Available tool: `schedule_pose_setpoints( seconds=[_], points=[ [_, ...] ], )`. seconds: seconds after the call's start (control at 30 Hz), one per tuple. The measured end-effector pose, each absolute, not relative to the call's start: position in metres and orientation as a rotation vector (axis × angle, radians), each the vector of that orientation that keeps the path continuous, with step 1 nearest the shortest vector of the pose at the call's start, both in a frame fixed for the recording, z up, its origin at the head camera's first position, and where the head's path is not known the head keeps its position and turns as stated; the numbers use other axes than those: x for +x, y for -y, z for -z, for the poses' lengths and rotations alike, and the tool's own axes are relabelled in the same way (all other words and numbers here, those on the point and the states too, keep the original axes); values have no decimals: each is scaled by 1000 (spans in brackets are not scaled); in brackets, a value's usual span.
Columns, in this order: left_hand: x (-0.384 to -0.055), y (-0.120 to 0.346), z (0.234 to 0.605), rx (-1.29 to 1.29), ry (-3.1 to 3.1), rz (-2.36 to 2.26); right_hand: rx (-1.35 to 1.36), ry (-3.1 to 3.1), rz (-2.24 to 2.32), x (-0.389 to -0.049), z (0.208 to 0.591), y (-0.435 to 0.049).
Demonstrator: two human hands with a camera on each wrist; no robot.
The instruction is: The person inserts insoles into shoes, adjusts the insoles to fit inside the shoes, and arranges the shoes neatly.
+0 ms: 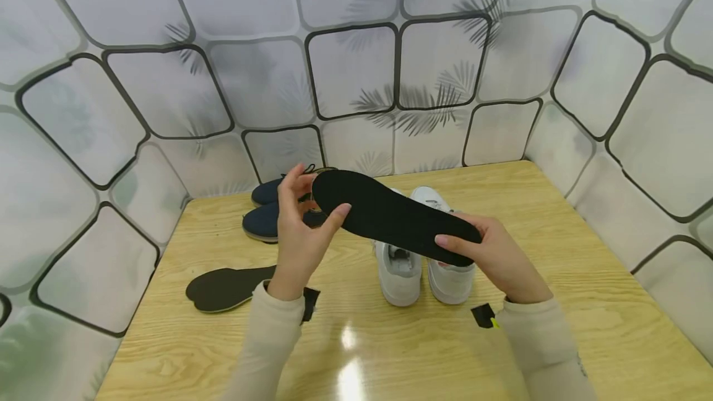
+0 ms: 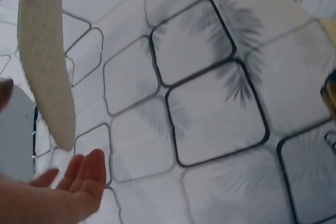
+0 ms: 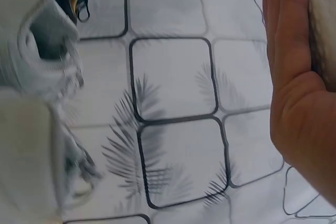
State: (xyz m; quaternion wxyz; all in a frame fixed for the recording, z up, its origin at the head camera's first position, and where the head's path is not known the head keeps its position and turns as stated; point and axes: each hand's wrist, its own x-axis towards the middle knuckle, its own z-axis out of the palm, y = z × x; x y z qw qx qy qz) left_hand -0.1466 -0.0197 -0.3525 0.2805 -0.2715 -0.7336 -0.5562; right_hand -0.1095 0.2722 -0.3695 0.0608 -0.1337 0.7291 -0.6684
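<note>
A black shoe insole (image 1: 390,209) is held up over the table, tilted down to the right; its pale underside (image 2: 47,56) shows in the left wrist view. My right hand (image 1: 504,258) grips the narrow heel end, thumb on the black face and fingers behind. In the right wrist view those fingers (image 3: 289,35) lie along the pale side. Around the broad toe end is my left hand (image 1: 306,234), its thumb in front of the insole and its fingers loosely spread past the edge. The left wrist view shows those fingers (image 2: 86,177) apart from the insole's tip.
White shoes (image 1: 400,280) stand behind and below the held insole, partly hidden. Dark blue shoes (image 1: 260,223) sit at the back left. Another dark insole (image 1: 225,289) lies on the wooden table (image 1: 557,240) at left. Patterned walls (image 1: 356,73) enclose the back and sides.
</note>
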Motion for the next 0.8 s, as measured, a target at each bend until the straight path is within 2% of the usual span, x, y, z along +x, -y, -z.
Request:
schedule_pose_setpoints(
  seconds=[0.2, 0.33, 0.6, 0.8],
  points=[
    [-142, 30, 334, -1134, 2232, 586, -390, -2394, 1774, -107, 355, -287],
    [-137, 20, 338, -1229, 2427, 254, -441, -2557, 1560, -107, 348, -291],
    [-139, 12, 349, -1160, 2445, 172, -612, -2733, 1373, -107, 350, -290],
    [-144, 6, 353, -1097, 2456, 184, -866, -3302, 979, -105, 358, -275]
  ],
)
